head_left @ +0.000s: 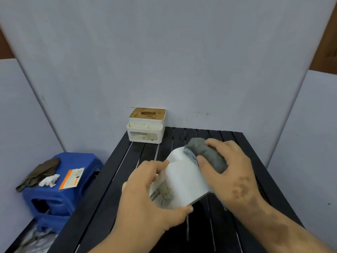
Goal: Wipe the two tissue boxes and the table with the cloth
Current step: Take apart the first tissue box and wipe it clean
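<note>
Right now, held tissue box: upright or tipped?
Tipped: the left hand holds the white tissue box tilted off the table.

Far tissue box blocks table back-left corner; slats open btwn it & held box.

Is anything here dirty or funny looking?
Yes. The tissue box at the back has brown spots across its wooden lid and specks on its white sides. The other tissue box is tipped over in the left hand while the right hand rubs it with the cloth.
</note>
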A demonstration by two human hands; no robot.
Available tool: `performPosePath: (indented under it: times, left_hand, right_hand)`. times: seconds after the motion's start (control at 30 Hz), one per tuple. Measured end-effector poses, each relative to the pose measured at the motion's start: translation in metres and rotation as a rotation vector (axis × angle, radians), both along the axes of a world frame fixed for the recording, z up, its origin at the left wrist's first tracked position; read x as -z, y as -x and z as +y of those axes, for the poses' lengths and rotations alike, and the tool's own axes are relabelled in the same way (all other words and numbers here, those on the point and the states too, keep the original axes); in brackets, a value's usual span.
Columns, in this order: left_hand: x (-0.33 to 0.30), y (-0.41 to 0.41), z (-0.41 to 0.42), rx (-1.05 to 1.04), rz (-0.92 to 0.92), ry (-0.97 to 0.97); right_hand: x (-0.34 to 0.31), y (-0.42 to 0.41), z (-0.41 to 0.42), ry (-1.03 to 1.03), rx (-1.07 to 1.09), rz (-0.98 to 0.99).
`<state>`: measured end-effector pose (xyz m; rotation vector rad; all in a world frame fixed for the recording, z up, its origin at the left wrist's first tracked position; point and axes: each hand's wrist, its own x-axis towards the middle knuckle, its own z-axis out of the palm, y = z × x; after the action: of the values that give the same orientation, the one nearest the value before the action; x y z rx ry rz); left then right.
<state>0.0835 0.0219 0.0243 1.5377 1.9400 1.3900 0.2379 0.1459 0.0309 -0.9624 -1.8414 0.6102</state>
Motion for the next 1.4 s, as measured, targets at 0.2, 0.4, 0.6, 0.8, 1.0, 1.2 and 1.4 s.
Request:
performPosePath:
  times: [0.2,0.4,0.6,0.8,1.0,1.2,1.4]
  left_hand:
    - [-0.008,-0.007,-0.003,-0.034,0.004,0.051]
    - [-0.004,0.001,0.021,-0.049,0.019,0.085]
    - [-0.009,-0.007,0.002,0.003,0.101,0.068]
    - [-0.010,-0.008,0.002,-0.007,0.130,0.065]
    - [-0.008,-0.008,-0.002,-0.008,0.111,0.035]
    - [-0.001,0.002,-0.002,0.003,0.073,0.038]
    - [-0.010,0.011,0.003,0.040,-0.007,-0.004]
  right_hand:
    - [-0.005,-0.007,0.018,0.034,-0.024,0.037]
    - [-0.003,0.005,0.003,-0.079,-0.031,0.031]
    - [0.000,-0.015,0.033,0.073,0.020,0.053]
    - [-0.003,-0.002,0.003,-0.027,-0.018,-0.004]
    - [-0.003,-0.026,0.016,0.110,-0.046,0.019]
    - [0.011,-0.018,-0.016,-0.072,0.026,-0.080]
    - [0.006,-0.024,-0.015,-0.184,-0.255,-0.161]
